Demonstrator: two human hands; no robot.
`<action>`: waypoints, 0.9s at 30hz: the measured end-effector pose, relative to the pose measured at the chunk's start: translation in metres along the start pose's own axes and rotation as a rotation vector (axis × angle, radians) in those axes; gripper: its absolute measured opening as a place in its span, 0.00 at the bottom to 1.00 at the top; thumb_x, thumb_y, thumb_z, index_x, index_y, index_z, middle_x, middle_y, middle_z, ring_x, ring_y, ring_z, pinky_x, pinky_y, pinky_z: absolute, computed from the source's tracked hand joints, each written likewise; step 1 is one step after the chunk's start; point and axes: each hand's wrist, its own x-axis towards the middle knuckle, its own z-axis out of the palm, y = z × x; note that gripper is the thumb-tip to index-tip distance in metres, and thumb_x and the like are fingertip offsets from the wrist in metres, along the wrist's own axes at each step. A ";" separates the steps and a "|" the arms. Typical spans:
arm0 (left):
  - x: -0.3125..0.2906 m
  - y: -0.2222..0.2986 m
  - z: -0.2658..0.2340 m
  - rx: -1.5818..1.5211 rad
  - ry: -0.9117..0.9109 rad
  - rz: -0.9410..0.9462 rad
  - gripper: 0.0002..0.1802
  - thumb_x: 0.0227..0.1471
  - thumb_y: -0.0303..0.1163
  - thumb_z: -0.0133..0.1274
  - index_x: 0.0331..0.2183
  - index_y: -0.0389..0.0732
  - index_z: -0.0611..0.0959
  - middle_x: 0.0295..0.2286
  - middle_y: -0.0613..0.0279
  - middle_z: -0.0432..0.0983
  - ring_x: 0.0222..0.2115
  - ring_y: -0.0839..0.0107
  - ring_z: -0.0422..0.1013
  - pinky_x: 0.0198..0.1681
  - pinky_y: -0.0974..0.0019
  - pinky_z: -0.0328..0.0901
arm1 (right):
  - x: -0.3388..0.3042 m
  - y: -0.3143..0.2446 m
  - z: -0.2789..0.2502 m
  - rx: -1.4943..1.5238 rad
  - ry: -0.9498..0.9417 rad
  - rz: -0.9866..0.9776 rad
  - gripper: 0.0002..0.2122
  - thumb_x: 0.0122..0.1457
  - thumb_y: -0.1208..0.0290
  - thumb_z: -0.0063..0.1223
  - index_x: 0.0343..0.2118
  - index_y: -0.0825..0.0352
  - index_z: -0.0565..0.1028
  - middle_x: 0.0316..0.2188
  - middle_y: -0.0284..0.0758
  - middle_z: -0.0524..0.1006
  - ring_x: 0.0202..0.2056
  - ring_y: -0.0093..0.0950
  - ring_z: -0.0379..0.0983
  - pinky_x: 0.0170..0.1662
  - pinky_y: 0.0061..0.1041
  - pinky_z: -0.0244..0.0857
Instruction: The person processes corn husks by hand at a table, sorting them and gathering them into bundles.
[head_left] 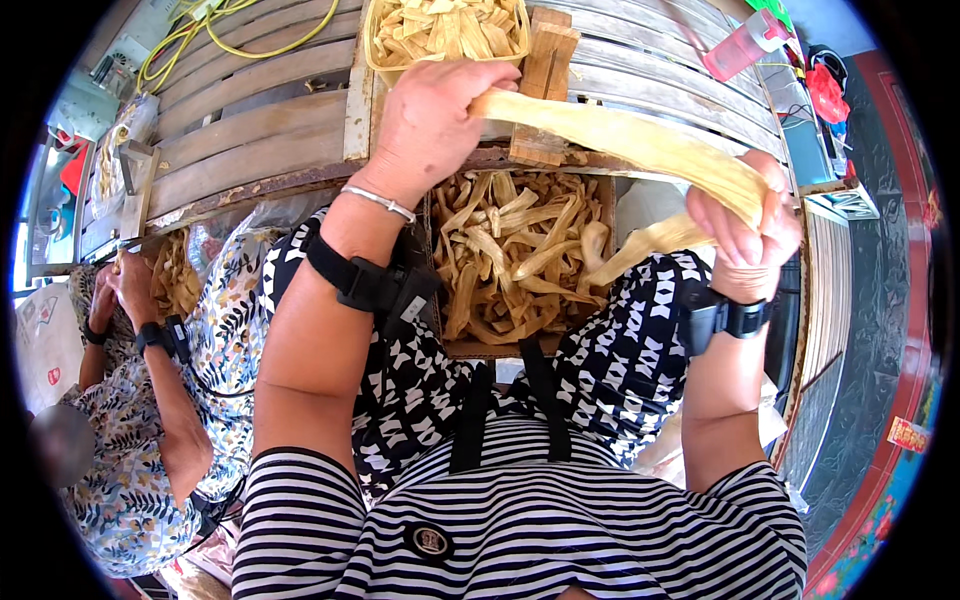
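Observation:
A long, pale yellow dried strip (620, 130) is stretched between my hands above the slatted table's front edge. My left hand (435, 115) pinches its left end, close to the basket. My right hand (748, 215) is closed round the strip farther right, where it bends back, and its tail hangs down toward my lap. Below the strip a cardboard box (522, 350) between my knees holds many curled dried strips (520, 240) of the same kind. At the far edge of the view, a yellow basket (372, 50) is heaped with short, flat pieces (455, 32).
A wooden block (548, 75) lies on the slatted table (250, 135) beside the basket. A yellow cable (250, 52) loops at the far left. A pink bottle (740, 48) stands far right. On my left a co-worker's hands (125, 285) work near another pile of strips (178, 275).

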 end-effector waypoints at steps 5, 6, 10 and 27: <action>0.004 -0.001 -0.003 0.076 0.046 -0.155 0.16 0.43 0.20 0.51 0.36 0.48 0.80 0.30 0.62 0.78 0.30 0.65 0.74 0.36 0.69 0.68 | -0.002 -0.003 -0.030 -0.604 0.177 0.564 0.11 0.55 0.65 0.52 0.29 0.70 0.74 0.20 0.33 0.75 0.23 0.19 0.71 0.31 0.18 0.64; 0.002 0.006 0.000 0.131 -0.052 -0.193 0.14 0.44 0.22 0.52 0.35 0.48 0.81 0.30 0.63 0.78 0.29 0.66 0.74 0.35 0.69 0.68 | 0.002 0.006 -0.030 -0.769 0.212 0.540 0.16 0.54 0.61 0.54 0.36 0.71 0.75 0.29 0.34 0.77 0.35 0.21 0.72 0.41 0.21 0.63; -0.012 0.029 0.032 0.282 -0.164 0.082 0.08 0.45 0.29 0.52 0.32 0.48 0.80 0.21 0.65 0.74 0.18 0.71 0.71 0.23 0.67 0.69 | 0.039 0.047 -0.008 -0.917 0.181 0.451 0.22 0.54 0.55 0.53 0.45 0.68 0.71 0.37 0.33 0.75 0.39 0.24 0.70 0.44 0.23 0.63; -0.011 0.033 0.043 -0.089 -0.427 -0.131 0.16 0.45 0.37 0.57 0.35 0.40 0.74 0.26 0.53 0.75 0.24 0.58 0.73 0.27 0.60 0.67 | 0.030 0.087 -0.029 -0.710 0.206 0.459 0.06 0.54 0.71 0.55 0.31 0.68 0.75 0.24 0.26 0.74 0.27 0.13 0.66 0.32 0.16 0.63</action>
